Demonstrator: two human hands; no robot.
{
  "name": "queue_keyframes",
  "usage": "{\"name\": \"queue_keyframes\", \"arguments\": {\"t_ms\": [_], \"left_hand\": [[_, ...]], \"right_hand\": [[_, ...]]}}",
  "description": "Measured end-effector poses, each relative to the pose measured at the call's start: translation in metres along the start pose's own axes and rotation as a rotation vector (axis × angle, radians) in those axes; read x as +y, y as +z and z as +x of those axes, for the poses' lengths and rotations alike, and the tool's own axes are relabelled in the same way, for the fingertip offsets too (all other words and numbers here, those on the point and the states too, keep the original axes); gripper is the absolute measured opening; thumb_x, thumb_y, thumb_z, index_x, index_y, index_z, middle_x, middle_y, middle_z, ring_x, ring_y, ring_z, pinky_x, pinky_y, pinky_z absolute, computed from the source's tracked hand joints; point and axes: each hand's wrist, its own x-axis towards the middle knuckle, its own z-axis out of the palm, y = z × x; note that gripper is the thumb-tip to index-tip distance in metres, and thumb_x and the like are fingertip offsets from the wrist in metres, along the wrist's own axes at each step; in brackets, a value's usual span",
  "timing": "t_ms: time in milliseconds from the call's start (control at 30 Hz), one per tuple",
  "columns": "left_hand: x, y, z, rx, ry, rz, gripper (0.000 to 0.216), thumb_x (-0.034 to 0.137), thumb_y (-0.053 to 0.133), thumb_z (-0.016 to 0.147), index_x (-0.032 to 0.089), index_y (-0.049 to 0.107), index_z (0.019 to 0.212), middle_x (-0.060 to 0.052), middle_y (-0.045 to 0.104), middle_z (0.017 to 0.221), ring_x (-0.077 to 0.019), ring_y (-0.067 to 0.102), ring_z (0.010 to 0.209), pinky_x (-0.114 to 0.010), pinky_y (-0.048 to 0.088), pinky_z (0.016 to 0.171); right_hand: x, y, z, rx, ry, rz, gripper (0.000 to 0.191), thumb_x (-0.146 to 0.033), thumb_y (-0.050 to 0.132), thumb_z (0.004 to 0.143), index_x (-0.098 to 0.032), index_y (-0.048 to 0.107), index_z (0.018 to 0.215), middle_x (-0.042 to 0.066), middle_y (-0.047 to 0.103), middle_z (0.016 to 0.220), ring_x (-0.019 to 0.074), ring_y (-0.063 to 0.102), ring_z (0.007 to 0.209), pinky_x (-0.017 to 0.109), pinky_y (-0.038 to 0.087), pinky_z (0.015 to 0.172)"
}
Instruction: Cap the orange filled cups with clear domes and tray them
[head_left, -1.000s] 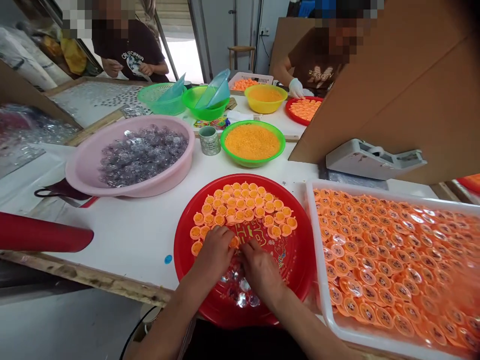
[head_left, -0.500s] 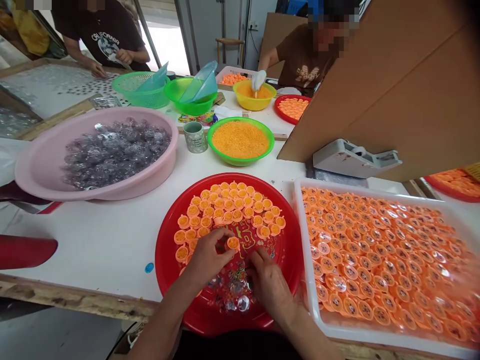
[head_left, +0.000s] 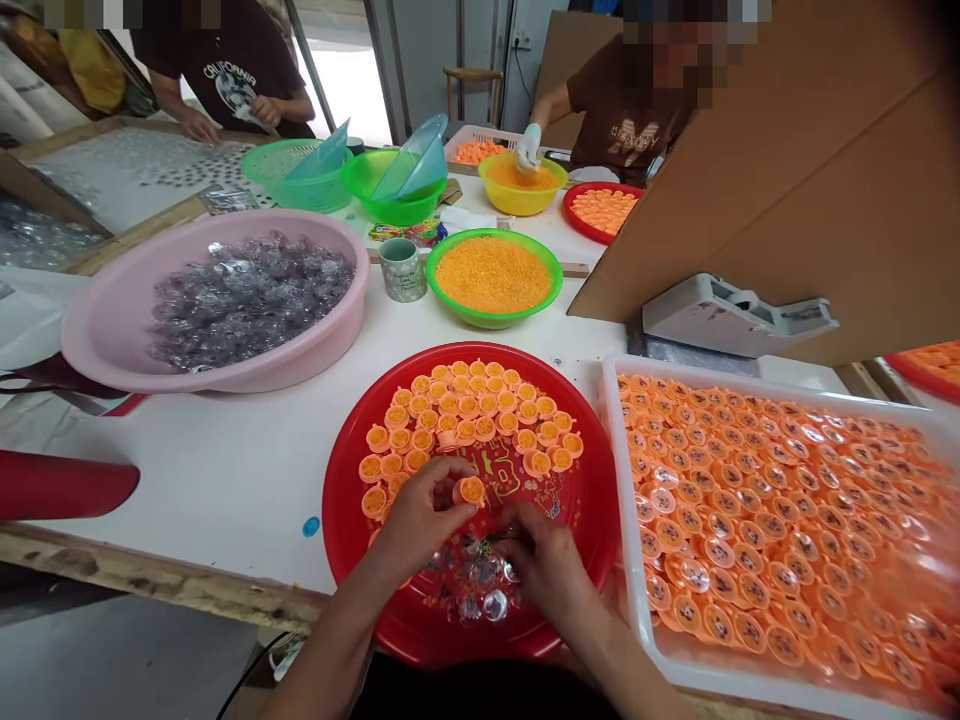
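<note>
Over a round red tray [head_left: 592, 590], my left hand [head_left: 424, 515] pinches a small orange toy cup [head_left: 472, 490] with yellow-orange filling showing on top. My right hand [head_left: 551, 565] is beside it, low over the tray, fingers curled together; whatever is in them is hidden. Just left of those fingertips lies a pile of small clear round plastic covers [head_left: 484, 590]. Several more filled orange cups [head_left: 465, 405] stand along the tray's far and left parts.
A white bin [head_left: 626, 560] of covered orange cups is on the right. Behind stand a green bowl [head_left: 495, 318] of orange grains, a mug [head_left: 402, 272] and a pink basin [head_left: 315, 350] of clear plastic pieces. A cardboard sheet [head_left: 750, 200] rises at right. Two people work across the table.
The whole view has shifted slightly, so things sit a little further right. My left hand still holds the cup; my right fingers have curled in more. A co-worker's gloved hand has risen from the yellow bowl.
</note>
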Motion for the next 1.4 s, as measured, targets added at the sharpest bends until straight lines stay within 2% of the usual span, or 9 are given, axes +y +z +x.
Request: {"name": "queue_keyframes", "arguments": {"t_ms": [100,233,367,500,633,800,933,1167,1400], "left_hand": [[0.0,0.008,0.0,-0.111,-0.022,-0.103,0.024,0.018,0.063,0.072,0.021,0.063,0.096,-0.004,0.069,0.101,-0.023,0.064,0.1,-0.033,0.053,0.081],[0.005,0.018,0.003,-0.172,-0.052,-0.225,0.027,0.019,0.066,0.073,0.021,0.063,0.1,-0.003,0.069,0.097,-0.0211,0.065,0.096,-0.031,0.053,0.08],[0.012,0.023,0.004,-0.218,-0.099,-0.295,0.028,0.02,0.069,0.073,0.022,0.065,0.101,-0.001,0.07,0.097,-0.0186,0.065,0.094,-0.028,0.053,0.081],[0.015,0.023,0.003,-0.214,-0.138,-0.417,0.028,0.023,0.072,0.074,0.024,0.067,0.102,-0.001,0.07,0.101,-0.0172,0.064,0.097,-0.027,0.052,0.086],[0.016,0.024,0.004,-0.194,-0.177,-0.468,0.033,0.023,0.075,0.071,0.025,0.068,0.104,-0.001,0.071,0.101,-0.0185,0.064,0.098,-0.028,0.053,0.084],[0.021,0.027,0.006,-0.226,-0.193,-0.465,0.037,0.024,0.075,0.072,0.022,0.069,0.108,-0.004,0.072,0.1,-0.0228,0.063,0.101,-0.035,0.053,0.088],[0.022,0.026,0.006,-0.239,-0.181,-0.485,0.036,0.023,0.075,0.075,0.022,0.068,0.11,-0.005,0.069,0.107,-0.0235,0.06,0.108,-0.036,0.05,0.093],[0.02,0.027,0.005,-0.296,-0.211,-0.653,0.027,0.025,0.075,0.077,0.02,0.065,0.101,-0.006,0.063,0.107,-0.0253,0.06,0.103,-0.042,0.055,0.088],[0.022,0.029,0.003,-0.152,-0.268,-0.645,0.03,0.028,0.08,0.072,0.02,0.068,0.098,-0.004,0.066,0.1,-0.0207,0.064,0.09,-0.032,0.055,0.078]], "right_hand": [[0.0,-0.01,-0.009,0.068,0.095,0.247,0.003,-0.023,0.062,0.08,-0.021,0.06,0.081,0.0,0.061,0.074,0.0167,0.056,0.07,0.026,0.044,0.063],[-0.009,-0.022,-0.016,0.127,0.115,0.411,0.014,-0.031,0.069,0.079,-0.021,0.059,0.078,-0.002,0.056,0.068,0.0145,0.052,0.064,0.024,0.04,0.058],[-0.012,-0.027,-0.016,0.134,0.125,0.529,0.021,-0.038,0.07,0.08,-0.02,0.064,0.091,-0.001,0.058,0.068,0.0139,0.054,0.062,0.025,0.043,0.058],[-0.006,-0.029,-0.015,0.142,0.123,0.682,0.021,-0.04,0.07,0.082,-0.021,0.061,0.088,-0.002,0.058,0.07,0.0136,0.055,0.062,0.025,0.045,0.056],[-0.006,-0.031,-0.013,0.138,0.109,0.819,0.019,-0.036,0.069,0.085,-0.022,0.057,0.088,-0.002,0.059,0.071,0.0126,0.057,0.061,0.025,0.047,0.058],[-0.01,-0.035,-0.013,0.13,0.131,0.858,0.02,-0.034,0.07,0.084,-0.021,0.06,0.093,-0.002,0.059,0.073,0.0126,0.058,0.062,0.025,0.047,0.059],[-0.014,-0.041,-0.013,0.131,0.132,0.85,0.019,-0.034,0.07,0.085,-0.02,0.06,0.092,-0.002,0.06,0.073,0.0117,0.057,0.064,0.023,0.045,0.059],[-0.018,-0.043,-0.01,0.107,0.136,0.799,0.022,-0.034,0.075,0.081,-0.02,0.06,0.088,-0.002,0.06,0.072,0.0116,0.058,0.063,0.022,0.048,0.057],[-0.02,-0.04,-0.013,0.066,0.112,0.868,0.021,-0.032,0.072,0.084,-0.02,0.055,0.081,-0.001,0.063,0.069,0.0137,0.062,0.062,0.026,0.052,0.061]]}}
